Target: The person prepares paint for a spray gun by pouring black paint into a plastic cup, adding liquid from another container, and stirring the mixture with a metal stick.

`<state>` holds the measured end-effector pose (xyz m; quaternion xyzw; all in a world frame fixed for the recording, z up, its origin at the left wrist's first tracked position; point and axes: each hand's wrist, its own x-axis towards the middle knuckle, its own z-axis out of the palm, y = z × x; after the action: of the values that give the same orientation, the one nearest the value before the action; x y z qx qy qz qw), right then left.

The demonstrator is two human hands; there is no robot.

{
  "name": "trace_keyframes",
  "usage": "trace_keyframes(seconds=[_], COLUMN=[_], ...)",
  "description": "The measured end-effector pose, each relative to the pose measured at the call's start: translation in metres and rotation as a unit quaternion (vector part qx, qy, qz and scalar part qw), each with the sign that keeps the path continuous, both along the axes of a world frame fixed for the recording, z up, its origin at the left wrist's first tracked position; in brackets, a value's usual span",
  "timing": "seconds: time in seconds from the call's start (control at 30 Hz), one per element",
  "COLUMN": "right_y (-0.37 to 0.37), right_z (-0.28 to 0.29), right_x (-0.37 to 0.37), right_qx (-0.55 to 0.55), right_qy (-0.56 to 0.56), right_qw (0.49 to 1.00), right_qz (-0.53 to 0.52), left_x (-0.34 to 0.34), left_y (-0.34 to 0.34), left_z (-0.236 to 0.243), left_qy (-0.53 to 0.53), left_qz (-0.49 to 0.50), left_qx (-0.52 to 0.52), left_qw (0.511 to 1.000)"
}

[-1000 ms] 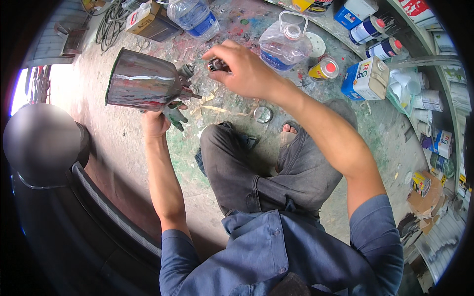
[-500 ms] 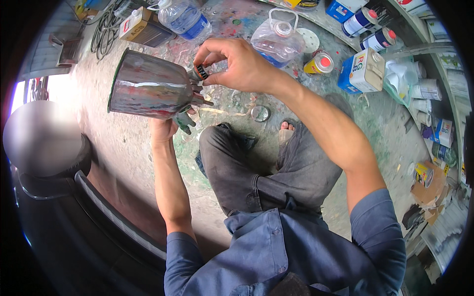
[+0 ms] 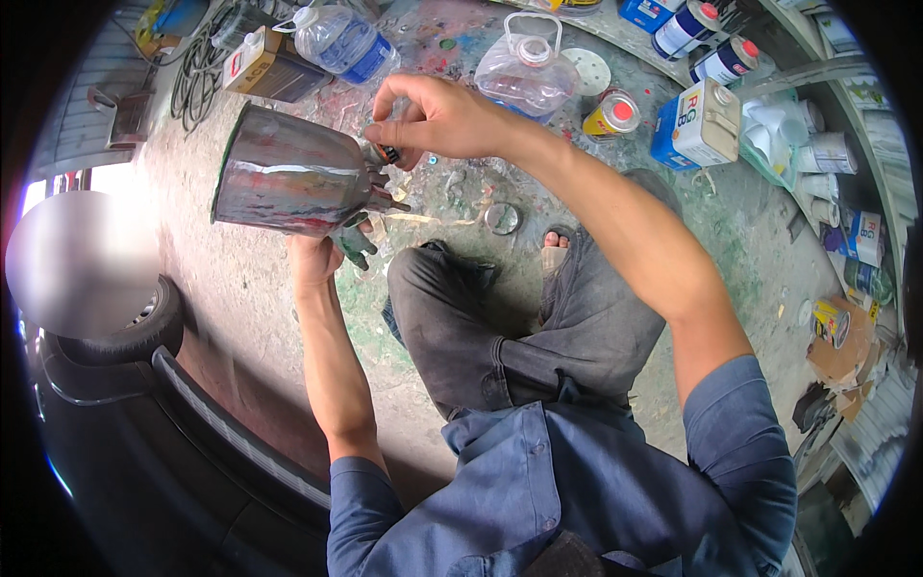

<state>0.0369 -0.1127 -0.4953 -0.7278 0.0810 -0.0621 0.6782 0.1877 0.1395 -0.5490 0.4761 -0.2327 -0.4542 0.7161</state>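
Observation:
A paint spray gun [image 3: 288, 175] with a large, paint-stained grey cup lies tipped on its side in the air, the cup's wide end toward the left. From below, my left hand [image 3: 315, 258] is closed around the gun's body, its fingers mostly hidden behind the cup and a green-stained part. At the narrow end of the cup, my right hand [image 3: 442, 117] pinches a small dark fitting [image 3: 387, 153] with orange marks on the gun. A small round metal lid [image 3: 502, 219] sits on the floor below my right forearm.
Clear plastic jugs [image 3: 524, 72], a rectangular tin [image 3: 274, 67] and a yellow can [image 3: 611, 115] stand beyond my hands. At right, a blue-and-white container [image 3: 694, 125] stands near crowded shelves. A black car [image 3: 163, 462] is close on my left; coiled hose [image 3: 195, 91] lies at far left.
My right hand has turned at the small fitting, its fingers now curled more over it. The spray gun stays almost in place in my left hand. The view has shifted slightly.

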Motion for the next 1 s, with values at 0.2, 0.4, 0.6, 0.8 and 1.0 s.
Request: trace_keyframes(seconds=[0.2,0.4,0.6,0.8,1.0], right_y=[-0.009,-0.007,0.001,0.003,0.005], right_z=[-0.009,-0.019,-0.024,-0.006,-0.019], right_x=[0.000,0.010,0.001,-0.002,-0.001], right_qx=[0.057,0.068,0.033,0.089,0.049], right_qy=[0.019,0.091,0.004,0.129,0.020], right_qw=[0.997,0.990,0.999,0.984,0.997], right_qz=[0.056,0.082,0.014,0.084,0.047], left_x=[-0.003,-0.006,-0.008,-0.006,-0.009], left_y=[-0.001,0.001,0.002,0.006,0.003], left_z=[-0.001,-0.001,-0.005,-0.009,-0.011], left_qy=[0.015,0.003,0.002,0.019,0.020], left_qz=[0.020,0.021,0.014,0.036,0.045], left_qx=[0.005,0.026,0.013,0.024,0.030], left_qw=[1.000,0.999,1.000,0.999,0.998])
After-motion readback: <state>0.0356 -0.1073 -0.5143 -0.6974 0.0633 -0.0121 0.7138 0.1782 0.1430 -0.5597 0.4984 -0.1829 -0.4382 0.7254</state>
